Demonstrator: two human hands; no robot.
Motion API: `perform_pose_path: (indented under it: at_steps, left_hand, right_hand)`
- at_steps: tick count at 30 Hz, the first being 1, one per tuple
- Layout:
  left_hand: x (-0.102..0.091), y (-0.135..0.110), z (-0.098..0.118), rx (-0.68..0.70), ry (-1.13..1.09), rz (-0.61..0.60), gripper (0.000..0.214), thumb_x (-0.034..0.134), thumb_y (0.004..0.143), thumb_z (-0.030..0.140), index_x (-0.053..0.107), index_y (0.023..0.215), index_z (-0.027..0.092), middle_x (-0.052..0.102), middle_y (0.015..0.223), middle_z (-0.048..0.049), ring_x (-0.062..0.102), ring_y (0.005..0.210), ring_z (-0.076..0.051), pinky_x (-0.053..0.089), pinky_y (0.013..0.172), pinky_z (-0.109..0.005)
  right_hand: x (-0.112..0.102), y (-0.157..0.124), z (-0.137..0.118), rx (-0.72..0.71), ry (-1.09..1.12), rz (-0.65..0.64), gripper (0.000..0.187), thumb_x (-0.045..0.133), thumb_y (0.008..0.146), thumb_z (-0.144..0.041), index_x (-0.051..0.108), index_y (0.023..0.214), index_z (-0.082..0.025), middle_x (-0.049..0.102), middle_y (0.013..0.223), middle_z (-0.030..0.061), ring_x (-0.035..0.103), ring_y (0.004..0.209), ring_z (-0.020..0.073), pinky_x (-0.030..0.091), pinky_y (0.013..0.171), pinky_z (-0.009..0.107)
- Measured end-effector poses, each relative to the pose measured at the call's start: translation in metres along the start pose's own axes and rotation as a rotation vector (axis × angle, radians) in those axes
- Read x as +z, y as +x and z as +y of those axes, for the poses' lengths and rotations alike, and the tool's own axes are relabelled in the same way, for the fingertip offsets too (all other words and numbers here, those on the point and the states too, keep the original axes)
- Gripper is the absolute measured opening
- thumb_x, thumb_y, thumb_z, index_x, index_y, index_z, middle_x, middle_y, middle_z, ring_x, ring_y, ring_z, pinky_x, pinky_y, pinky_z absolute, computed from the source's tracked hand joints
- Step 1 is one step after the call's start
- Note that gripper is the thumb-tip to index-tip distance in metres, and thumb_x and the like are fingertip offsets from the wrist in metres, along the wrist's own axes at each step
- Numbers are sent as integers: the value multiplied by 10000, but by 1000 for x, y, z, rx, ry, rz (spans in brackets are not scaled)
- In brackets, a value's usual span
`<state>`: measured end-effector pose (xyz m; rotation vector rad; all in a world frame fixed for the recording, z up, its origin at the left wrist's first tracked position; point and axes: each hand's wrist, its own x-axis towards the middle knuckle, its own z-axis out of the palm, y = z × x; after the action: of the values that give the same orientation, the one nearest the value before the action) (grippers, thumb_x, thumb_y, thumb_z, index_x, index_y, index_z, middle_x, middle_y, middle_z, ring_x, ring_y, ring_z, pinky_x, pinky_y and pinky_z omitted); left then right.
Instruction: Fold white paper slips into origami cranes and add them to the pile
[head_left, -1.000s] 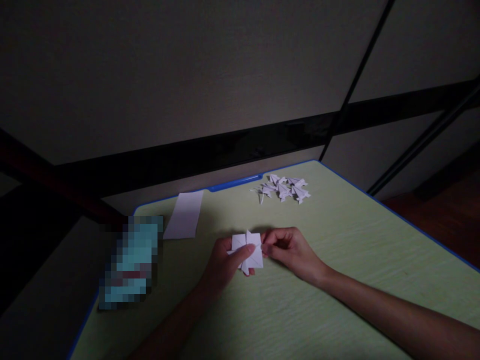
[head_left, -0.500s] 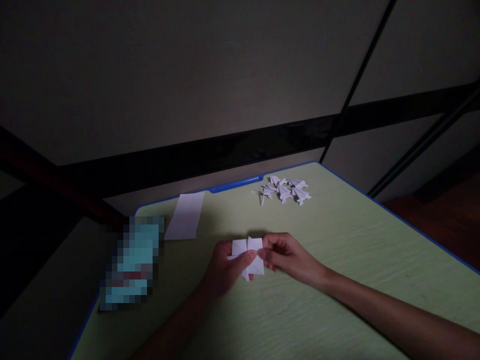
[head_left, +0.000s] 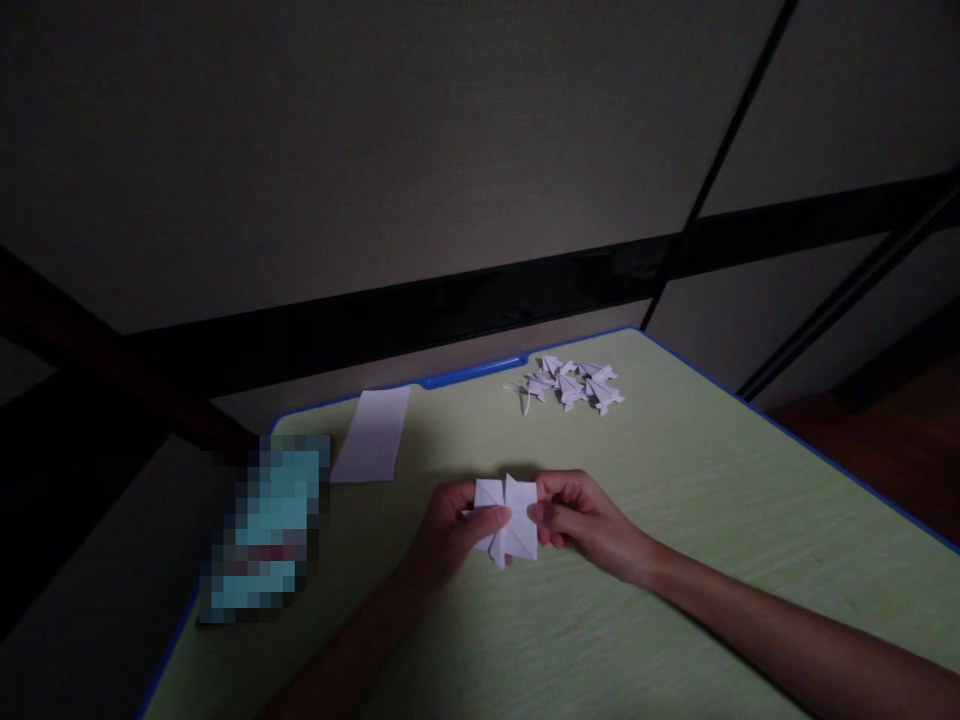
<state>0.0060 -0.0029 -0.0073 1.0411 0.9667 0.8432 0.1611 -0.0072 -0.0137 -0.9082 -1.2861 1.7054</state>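
A small piece of folded white paper point(head_left: 523, 520) is held just above the table, its creased flaps facing up. My left hand point(head_left: 450, 530) grips its left side, with the thumb pressed across the middle and the fingers mostly hidden behind. At the right edge my right hand point(head_left: 581, 515) pinches the paper between thumb and curled fingers. One narrow flap sticks up at the top and another points down at the bottom. Beyond my hands lie several folded paper figures point(head_left: 570, 388) in a cluster.
A flat white paper strip point(head_left: 375, 435) lies at the back left of the green table point(head_left: 712, 500). Nearer the left edge is a pixelated turquoise object point(head_left: 262, 520). A blue groove point(head_left: 476, 372) runs along the back edge, close to a panelled wall point(head_left: 412, 150).
The folded paper and both hands have shifted slightly right. My right thumb has drawn back from the middle to the right edge, and more of the right flap lies flat and visible.
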Motion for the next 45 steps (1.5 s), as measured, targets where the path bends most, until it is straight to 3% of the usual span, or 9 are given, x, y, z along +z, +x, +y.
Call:
perform_pose_path:
  at_steps: [4, 10, 20, 26, 34, 38, 45]
  left_hand:
    - [-1, 1, -2, 5, 24, 17, 152, 592, 555, 247, 604, 573, 96, 570, 443, 4, 485, 369, -91, 392, 375, -197]
    - [5, -2, 1, -12, 100, 12, 169, 594, 546, 248, 611, 602, 89, 560, 462, 3, 476, 403, -95, 371, 397, -198]
    - [2, -2, 2, 10, 97, -79, 201, 600, 563, 253, 632, 668, 85, 582, 497, -12, 495, 410, -98, 399, 422, -215]
    - [1, -3, 2, 21, 130, -94, 199, 599, 583, 254, 634, 672, 79, 599, 502, -29, 516, 412, -105, 410, 422, -213]
    - [5, -3, 2, -45, 106, -137, 193, 632, 552, 255, 628, 644, 85, 577, 507, -17, 509, 441, -107, 415, 448, -222]
    - [5, -3, 1, -37, 104, -136, 188, 631, 551, 259, 622, 631, 89, 578, 521, -18, 513, 456, -109, 411, 451, -220]
    - [2, 0, -2, 40, 63, -18, 181, 597, 573, 261, 608, 630, 90, 582, 488, -18, 484, 401, -97, 377, 408, -206]
  right_hand:
    - [-2, 2, 4, 4, 57, 26, 169, 560, 644, -232, 482, 528, -138, 467, 433, -55, 335, 360, 28, 217, 363, 165]
    - [1, 0, -2, -16, -54, -27, 179, 589, 638, -230, 509, 521, -121, 428, 408, -67, 318, 360, 27, 205, 361, 171]
    - [-5, -1, 5, -42, 91, 26, 227, 615, 628, -233, 476, 482, -129, 434, 418, -54, 336, 377, 38, 195, 376, 185]
    - [-3, -1, -3, -61, -41, -104, 217, 559, 692, -294, 531, 580, -109, 466, 460, -37, 347, 385, 38, 231, 369, 175]
    - [-2, -4, -6, -29, -100, -145, 167, 545, 684, -255, 549, 614, -103, 539, 519, -9, 429, 437, 57, 293, 398, 172]
    - [0, -6, -8, -37, -119, -88, 180, 574, 666, -271, 539, 594, -110, 511, 487, -26, 415, 430, 56, 288, 402, 177]
    - [-2, 0, -4, -67, -118, 5, 265, 561, 670, -307, 489, 487, -131, 419, 383, -60, 308, 330, 30, 196, 331, 174]
